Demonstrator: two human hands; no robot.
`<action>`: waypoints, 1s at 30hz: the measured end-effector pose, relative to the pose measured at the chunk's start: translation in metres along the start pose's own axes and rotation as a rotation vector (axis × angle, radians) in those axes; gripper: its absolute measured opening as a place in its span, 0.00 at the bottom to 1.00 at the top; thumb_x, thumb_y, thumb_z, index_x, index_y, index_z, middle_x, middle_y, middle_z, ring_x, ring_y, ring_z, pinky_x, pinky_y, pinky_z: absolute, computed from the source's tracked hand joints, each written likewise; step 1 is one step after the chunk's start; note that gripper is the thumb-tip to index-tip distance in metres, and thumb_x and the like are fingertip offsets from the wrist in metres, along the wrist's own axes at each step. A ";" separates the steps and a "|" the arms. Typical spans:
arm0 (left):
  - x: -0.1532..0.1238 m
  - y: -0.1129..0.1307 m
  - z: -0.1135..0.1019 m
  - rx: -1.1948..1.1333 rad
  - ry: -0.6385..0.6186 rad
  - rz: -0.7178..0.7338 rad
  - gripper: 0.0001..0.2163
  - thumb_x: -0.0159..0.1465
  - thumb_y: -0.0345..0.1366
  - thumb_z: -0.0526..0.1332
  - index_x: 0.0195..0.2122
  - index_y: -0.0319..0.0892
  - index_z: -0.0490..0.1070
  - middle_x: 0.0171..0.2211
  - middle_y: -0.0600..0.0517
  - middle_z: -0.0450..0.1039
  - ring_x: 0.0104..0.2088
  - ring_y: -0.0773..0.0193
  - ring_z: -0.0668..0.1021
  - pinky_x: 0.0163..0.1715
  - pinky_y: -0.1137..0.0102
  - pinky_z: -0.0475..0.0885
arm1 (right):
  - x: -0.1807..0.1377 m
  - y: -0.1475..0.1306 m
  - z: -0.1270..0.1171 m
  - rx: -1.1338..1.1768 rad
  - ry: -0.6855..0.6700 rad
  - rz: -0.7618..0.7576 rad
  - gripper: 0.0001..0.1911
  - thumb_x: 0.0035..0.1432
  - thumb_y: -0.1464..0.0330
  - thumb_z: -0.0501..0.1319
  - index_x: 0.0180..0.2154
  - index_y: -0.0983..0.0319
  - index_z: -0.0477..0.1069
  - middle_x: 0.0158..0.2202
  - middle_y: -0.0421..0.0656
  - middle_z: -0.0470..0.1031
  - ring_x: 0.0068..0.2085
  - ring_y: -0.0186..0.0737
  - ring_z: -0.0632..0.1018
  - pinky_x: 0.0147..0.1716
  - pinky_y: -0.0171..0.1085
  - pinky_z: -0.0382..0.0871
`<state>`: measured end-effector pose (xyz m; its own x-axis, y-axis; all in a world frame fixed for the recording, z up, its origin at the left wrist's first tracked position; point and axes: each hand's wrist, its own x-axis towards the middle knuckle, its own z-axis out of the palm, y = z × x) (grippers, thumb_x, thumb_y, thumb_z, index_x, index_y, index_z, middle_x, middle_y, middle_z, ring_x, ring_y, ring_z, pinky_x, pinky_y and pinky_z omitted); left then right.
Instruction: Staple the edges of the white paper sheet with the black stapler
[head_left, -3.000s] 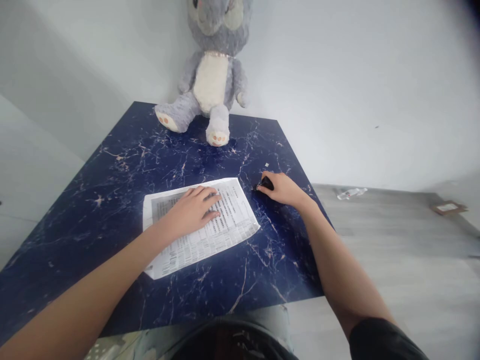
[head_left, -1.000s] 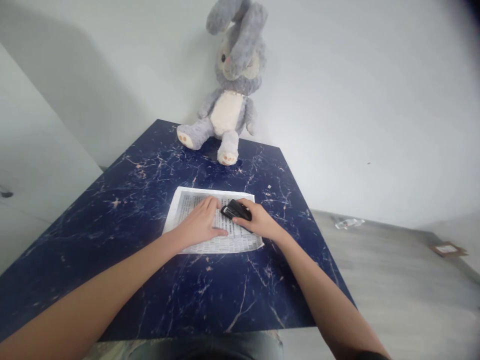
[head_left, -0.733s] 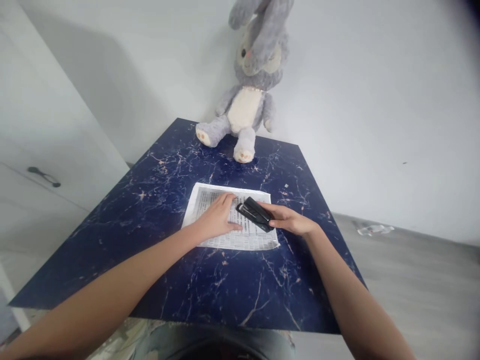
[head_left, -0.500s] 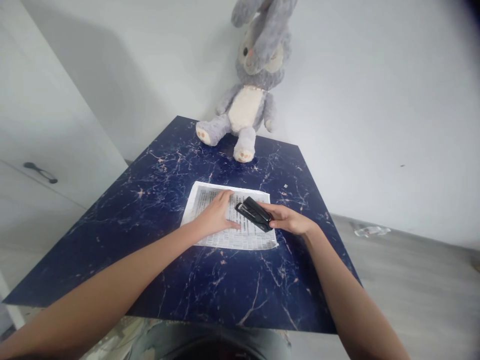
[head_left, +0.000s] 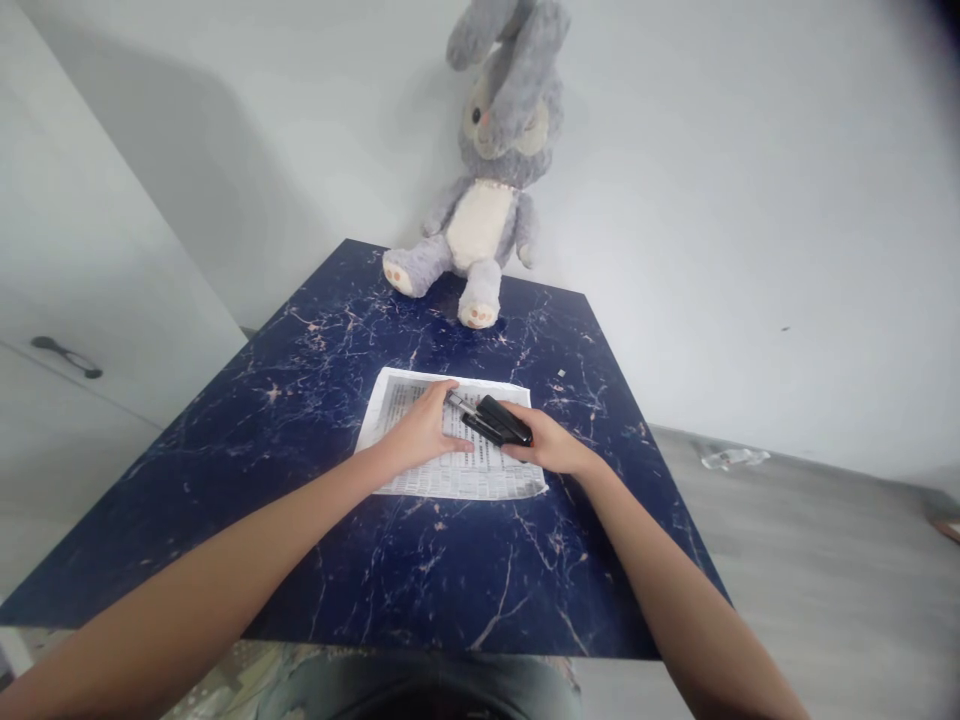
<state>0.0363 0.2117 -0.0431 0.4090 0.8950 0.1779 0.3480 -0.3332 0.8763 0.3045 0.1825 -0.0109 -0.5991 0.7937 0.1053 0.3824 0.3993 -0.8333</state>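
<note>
A stack of printed paper sheets (head_left: 420,478) lies on the dark blue marbled table (head_left: 315,370). My left hand (head_left: 420,435) rests on the sheets, fingers stretched out and pressing them down, the fingertips near the stapler's metal nose. My right hand (head_left: 551,448) is wrapped round a black stapler (head_left: 495,421), which lies low over the paper and points to the upper left.
A grey plush rabbit (head_left: 484,190) sits at the table's far edge against the white wall. A tiny white scrap (head_left: 561,374) lies on the table at the right. A white cabinet with a dark handle (head_left: 64,357) stands left. A plastic wrapper (head_left: 731,457) lies on the grey floor.
My right hand picked up the stapler from the table's right side and brought it over the paper; in the last half second it lowered toward the sheets near my left fingertips. My left hand stayed on the paper.
</note>
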 end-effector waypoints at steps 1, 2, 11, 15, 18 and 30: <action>0.001 -0.001 -0.001 -0.091 0.032 -0.015 0.44 0.48 0.42 0.80 0.64 0.43 0.64 0.67 0.36 0.64 0.68 0.39 0.67 0.69 0.45 0.60 | 0.001 0.000 0.004 -0.085 0.041 -0.035 0.37 0.57 0.76 0.65 0.67 0.58 0.66 0.64 0.48 0.73 0.61 0.52 0.77 0.64 0.55 0.69; 0.003 -0.001 -0.002 -0.199 0.068 -0.035 0.41 0.51 0.43 0.79 0.64 0.43 0.64 0.67 0.37 0.64 0.68 0.41 0.67 0.69 0.46 0.60 | 0.002 0.000 0.007 -0.167 0.082 -0.078 0.38 0.56 0.79 0.62 0.67 0.58 0.66 0.65 0.48 0.72 0.63 0.51 0.76 0.65 0.54 0.69; 0.009 0.010 -0.010 -1.108 0.042 -0.303 0.09 0.69 0.32 0.64 0.49 0.37 0.77 0.51 0.41 0.80 0.53 0.55 0.82 0.66 0.55 0.68 | 0.006 -0.019 0.023 -1.001 0.148 -0.413 0.35 0.67 0.84 0.53 0.72 0.60 0.58 0.71 0.48 0.64 0.73 0.46 0.63 0.71 0.53 0.63; 0.008 0.013 -0.011 -1.068 0.005 -0.309 0.07 0.69 0.27 0.64 0.46 0.36 0.79 0.49 0.42 0.81 0.54 0.58 0.82 0.66 0.60 0.70 | 0.006 -0.031 0.025 -1.143 0.152 -0.459 0.31 0.70 0.81 0.56 0.71 0.62 0.59 0.71 0.47 0.62 0.73 0.45 0.62 0.72 0.50 0.62; 0.009 0.013 -0.011 -1.014 0.021 -0.319 0.06 0.70 0.30 0.63 0.42 0.35 0.79 0.46 0.42 0.82 0.52 0.57 0.83 0.65 0.60 0.72 | 0.006 -0.033 0.027 -1.161 0.203 -0.435 0.29 0.70 0.81 0.55 0.69 0.62 0.63 0.70 0.46 0.65 0.72 0.44 0.64 0.71 0.50 0.64; 0.009 0.015 -0.015 -0.905 0.152 -0.337 0.07 0.69 0.35 0.66 0.40 0.36 0.78 0.43 0.41 0.83 0.47 0.56 0.85 0.60 0.57 0.76 | 0.006 -0.025 0.024 -1.171 0.265 -0.375 0.30 0.67 0.84 0.52 0.66 0.62 0.68 0.67 0.47 0.70 0.70 0.44 0.69 0.68 0.50 0.66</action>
<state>0.0330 0.2187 -0.0215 0.2715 0.9516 -0.1443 -0.3786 0.2434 0.8930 0.2750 0.1662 -0.0023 -0.6985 0.5567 0.4496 0.6944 0.6791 0.2378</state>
